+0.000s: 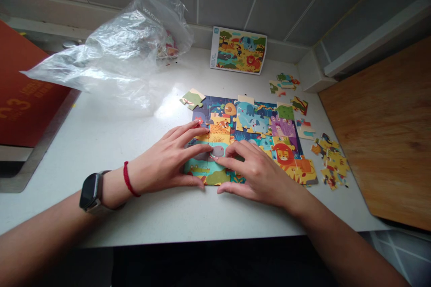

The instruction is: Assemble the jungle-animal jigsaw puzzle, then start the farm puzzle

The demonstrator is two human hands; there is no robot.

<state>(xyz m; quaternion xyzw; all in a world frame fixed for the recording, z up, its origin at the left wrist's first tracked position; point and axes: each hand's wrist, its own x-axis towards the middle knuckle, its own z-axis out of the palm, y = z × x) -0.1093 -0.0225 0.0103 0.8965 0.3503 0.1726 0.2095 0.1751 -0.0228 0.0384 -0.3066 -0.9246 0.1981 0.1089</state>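
Note:
My left hand (168, 154) lies with fingers stretched out over the left side of a partly joined jigsaw, touching its pieces. My right hand (261, 170) has its fingers bent and apart, with the index fingertip on a grey hippo piece (218, 151). Under the animal pieces is a dark blue sea-picture puzzle (218, 102), which shows between them. Joined elephant pieces (247, 116) sit at its top middle, and lion pieces (286, 154) at its lower right. A loose green-and-cream piece (193, 98) overlaps the top left corner.
Loose jigsaw pieces (333, 159) lie in a pile at the right, with more (284, 84) further back. A picture card (239, 50) leans on the tiled wall. A clear plastic bag (128, 40) stands back left, near an orange box (23, 94). A wooden board (380, 134) borders the right.

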